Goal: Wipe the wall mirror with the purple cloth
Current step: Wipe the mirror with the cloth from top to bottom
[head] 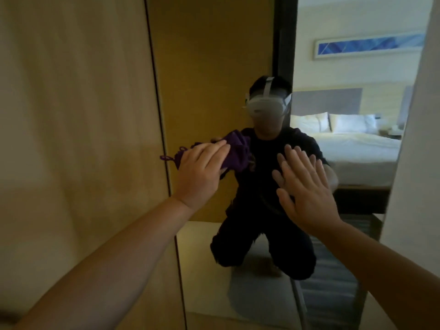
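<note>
1. Mirror (214, 67) first: it hangs upright on the wall straight ahead of me, its left edge running down beside a pale wooden panel (71, 115), and it shows my kneeling reflection with a bed (352, 148) far behind.
2. My left hand (200, 172) is up at the glass near that left edge, fingers (219, 148) curled around the bunched purple cloth (238, 151). The cloth sits between my palm and the mirror, with a frayed strand trailing out to the left.
3. I cannot tell for certain whether the cloth is pressed flat on the glass or just short of it; its reflection sits tight against it, so I judge it touching or very nearly so.
4. My right hand (307, 189) holds nothing. Its fingers are spread wide and straight, palm towards the glass, meeting its own reflection, so it seems to rest there as a brace.
5. I take the step in hand to be the wiping itself, in the left middle part of the mirror.
6. Next I should keep an even press through the cloth and sweep it rightwards or downwards in overlapping passes.
7. My right palm would need to lift away, or its patch wiped afterwards, since bare skin may leave marks.
</note>
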Demonstrator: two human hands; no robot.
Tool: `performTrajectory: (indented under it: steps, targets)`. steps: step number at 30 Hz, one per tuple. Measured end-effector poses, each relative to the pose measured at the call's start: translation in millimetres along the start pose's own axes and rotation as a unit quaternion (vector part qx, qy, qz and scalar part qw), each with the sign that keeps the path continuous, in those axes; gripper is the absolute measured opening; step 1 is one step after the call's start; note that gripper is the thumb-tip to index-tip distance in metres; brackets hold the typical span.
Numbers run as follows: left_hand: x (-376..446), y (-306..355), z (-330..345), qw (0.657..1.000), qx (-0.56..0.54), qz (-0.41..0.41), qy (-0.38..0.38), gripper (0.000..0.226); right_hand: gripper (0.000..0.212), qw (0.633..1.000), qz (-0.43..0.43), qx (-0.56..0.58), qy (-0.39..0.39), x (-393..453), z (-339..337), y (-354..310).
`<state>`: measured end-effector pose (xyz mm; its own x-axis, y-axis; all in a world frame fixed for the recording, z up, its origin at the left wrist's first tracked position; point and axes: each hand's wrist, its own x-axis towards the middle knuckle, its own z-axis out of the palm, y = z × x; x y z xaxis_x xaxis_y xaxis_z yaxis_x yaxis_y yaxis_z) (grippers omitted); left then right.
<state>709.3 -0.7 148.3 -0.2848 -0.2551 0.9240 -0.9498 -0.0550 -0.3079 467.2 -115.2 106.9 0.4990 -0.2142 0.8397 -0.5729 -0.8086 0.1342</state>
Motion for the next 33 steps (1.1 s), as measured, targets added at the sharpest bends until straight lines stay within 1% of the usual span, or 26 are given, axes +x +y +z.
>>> performTrajectory:
  steps: [1, 3, 5, 7, 8, 10, 11, 13, 15, 17, 18, 20, 22, 23, 25, 28, 30, 31, 33]
  targets:
    - [-11.0, -10.6, -2.0, 1.0, 0.003, -0.009, -0.006, 0.033, 0.061, 1.0, -0.005, -0.015, -0.006, -2.9, 11.3, -8.0]
    - [-27.5, -29.3, -4.9, 1.0, 0.002, -0.011, -0.013, 0.05, 0.062, 0.999, -0.015, -0.049, -0.014, -4.8, 32.8, -25.8]
    - [-34.2, -48.1, -2.2, 1.0, -0.001, 0.004, -0.006, 0.048, 0.062, 0.997, -0.02, -0.079, -0.009, 1.5, 51.6, -41.5]
    - [-33.8, -65.4, 11.4, 1.0, 0.017, 0.017, 0.018, 0.031, 0.06, 0.995, -0.008, -0.1, 0.009, 10.2, 68.4, -52.9]
    - [-32.5, -70.0, 18.7, 0.999, 0.025, 0.016, 0.028, 0.032, 0.059, 0.994, 0.001, -0.107, 0.026, 13.2, 76.8, -56.2]
    - [-39.8, -68.6, 33.7, 0.999, 0.041, 0.02, 0.021, 0.051, 0.058, 0.991, 0.012, -0.118, 0.054, 14.1, 89.2, -57.7]
    - [-47.9, -64.5, 40.3, 0.998, 0.047, 0.031, 0.022, 0.055, 0.059, 0.991, 0.014, -0.123, 0.059, 13.4, 93.1, -56.6]
    - [-66.8, -53.4, 49.2, 0.996, 0.047, 0.066, 0.035, 0.055, 0.061, 0.988, 0.016, -0.133, 0.072, 13.2, 97.2, -55.0]
    - [-92.6, -46.3, 57.4, 0.994, 0.028, 0.101, 0.042, 0.051, 0.061, 0.986, 0.013, -0.137, 0.098, 13.6, 99.2, -56.3]
    - [-130.0, -40.7, 62.8, 0.991, 0.02, 0.132, 0.019, 0.047, 0.061, 0.985, 0.01, -0.13, 0.111, 13.6, 100.6, -56.9]
    - [-156.4, -37.5, 66.5, 0.988, 0.019, 0.155, -0.009, 0.047, 0.061, 0.985, 0.009, -0.127, 0.115, 13.5, 100.8, -56.3]
    - [-220.3, -28.2, 72.6, 0.974, 0.02, 0.209, -0.082, 0.048, 0.061, 0.984, 0.003, -0.125, 0.128, 12.7, 100.9, -54.9]
    - [-276.3, -17.5, 75.7, 0.961, 0.033, 0.228, -0.153, 0.047, 0.061, 0.983, 0.003, -0.123, 0.137, 12.6, 101.5, -55.2]
    - [-296.6, -12.5, 79.3, 0.96, 0.035, 0.218, -0.171, 0.046, 0.061, 0.982, 0.004, -0.125, 0.139, 12.6, 102.2, -56.1]
    - [-314.5, -2.5, 83.0, 0.966, 0.031, 0.183, -0.182, 0.045, 0.061, 0.982, 0.007, -0.131, 0.136, 12.8, 102.7, -57.0]
    - [-306.4, 2.7, 71.4, 0.969, 0.007, 0.157, -0.189, 0.043, 0.061, 0.985, 0.013, -0.131, 0.108, 13.2, 97.5, -57.8]
    - [-287.4, 6.6, 57.9, 0.972, -0.029, 0.122, -0.2, 0.04, 0.061, 0.99, 0.014, -0.121, 0.068, 13.5, 89.2, -57.9]
    - [-272.4, 9.3, 51.2, 0.977, -0.045, 0.093, -0.188, 0.039, 0.06, 0.993, 0.012, -0.111, 0.046, 12.8, 83.3, -57.2]
    - [-226.1, 12.7, 38.8, 0.989, -0.076, 0.033, -0.124, 0.036, 0.059, 0.997, 0.006, -0.077, 0.012, 9.0, 65.9, -52.8]
